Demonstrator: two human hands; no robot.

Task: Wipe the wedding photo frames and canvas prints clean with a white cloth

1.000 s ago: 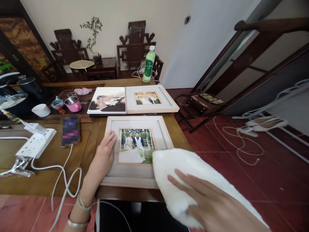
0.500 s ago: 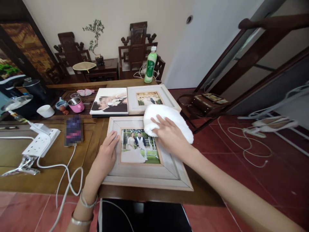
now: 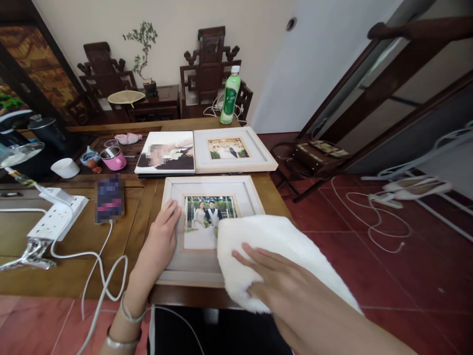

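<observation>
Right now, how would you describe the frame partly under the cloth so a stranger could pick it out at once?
On the wooden table, look along the near edge. There a pale frame lies with the left hand on its left side. Unlike the rear frame, it has a white cloth, under the right hand, over its lower right.

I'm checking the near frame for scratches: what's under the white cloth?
The near frame and its photo run under the white cloth; their lower right parts are covered, any scratches there hidden.
</observation>
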